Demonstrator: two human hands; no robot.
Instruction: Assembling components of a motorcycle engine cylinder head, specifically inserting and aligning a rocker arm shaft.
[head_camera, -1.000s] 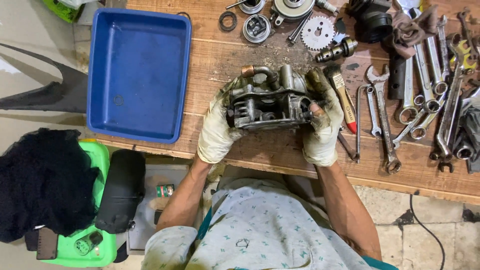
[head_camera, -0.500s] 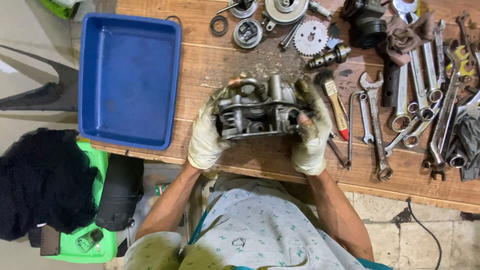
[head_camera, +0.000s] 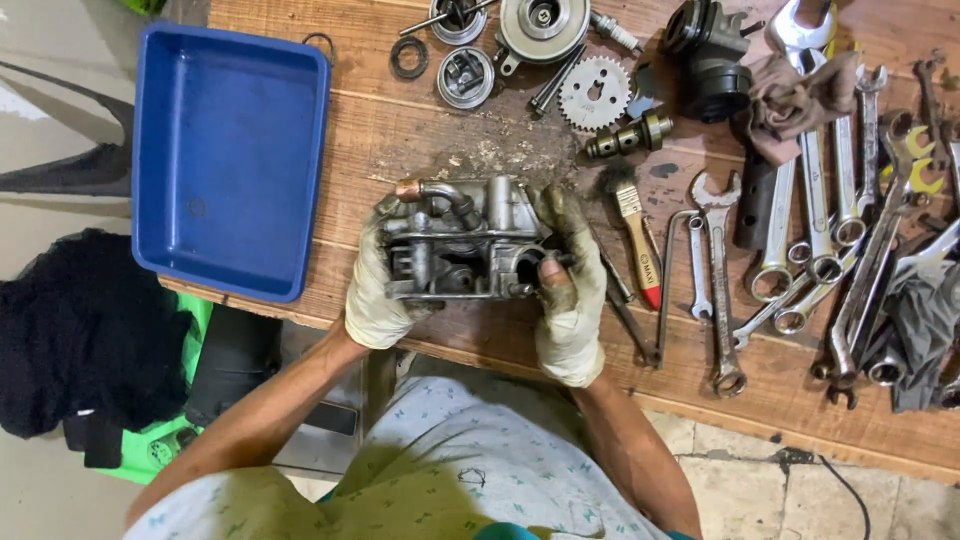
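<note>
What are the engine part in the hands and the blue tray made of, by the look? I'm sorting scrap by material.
The engine part looks like cast metal, probably aluminium: dull grey, rough, greasy surfaces, with a copper-coloured pipe end on top. The blue tray looks like moulded plastic: uniform colour, smooth faint sheen, rounded corners. Both gloved hands, left hand and right hand, grip the part.

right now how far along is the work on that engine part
Done, apparently: stripped parts lie on the wooden bench, among them a sprocket, a camshaft and a round cover. In hand: left hand and right hand, both gloved, grip the cylinder head. Left: the blue tray holds nothing; further steps unclear.
</note>
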